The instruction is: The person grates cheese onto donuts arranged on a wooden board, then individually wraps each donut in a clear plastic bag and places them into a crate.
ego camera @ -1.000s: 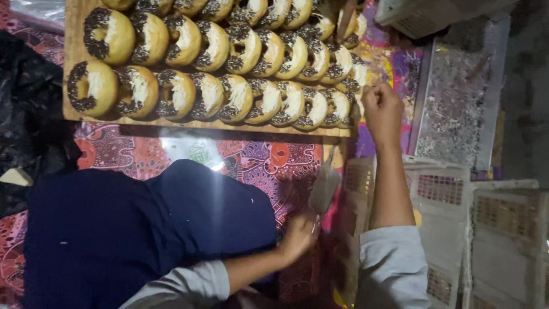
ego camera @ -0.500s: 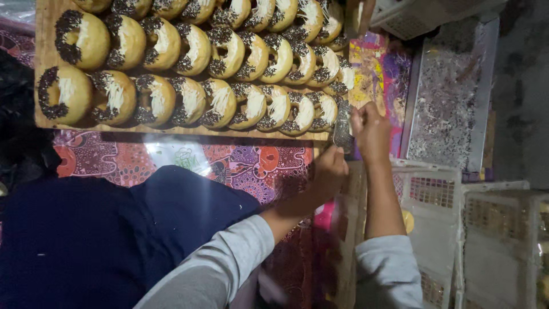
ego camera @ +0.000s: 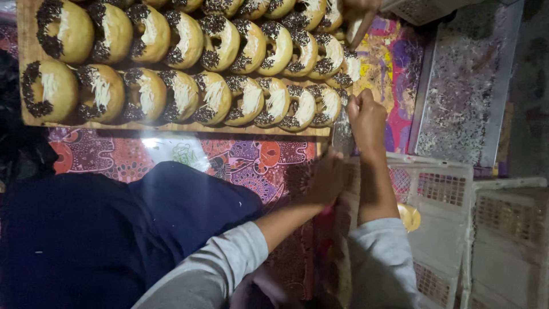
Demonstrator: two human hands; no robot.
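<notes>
Two rows of doughnuts [ego camera: 211, 97] topped with chocolate sprinkles and grated cheese lie on a wooden board [ego camera: 171, 127]. My right hand [ego camera: 366, 117] is fisted just off the board's right end, gripping the top of a clear plastic bag [ego camera: 343, 134]. My left hand [ego camera: 327, 177] is blurred below it, closed at the bag's lower end. Both arms wear grey sleeves. Another person's hand [ego camera: 359, 14] reaches in at the top edge, by the last doughnuts of the upper row.
A metal tray [ego camera: 469, 86] dusted with sprinkles lies to the right. White slatted plastic crates [ego camera: 440, 194] stand at the lower right. A colourful patterned cloth [ego camera: 229, 157] covers the floor. My dark blue lap [ego camera: 114, 229] fills the lower left.
My left hand rose beside the right hand, then dropped back down along the bag. My right hand slid down from the board's end. The view shifted, so the board moved left.
</notes>
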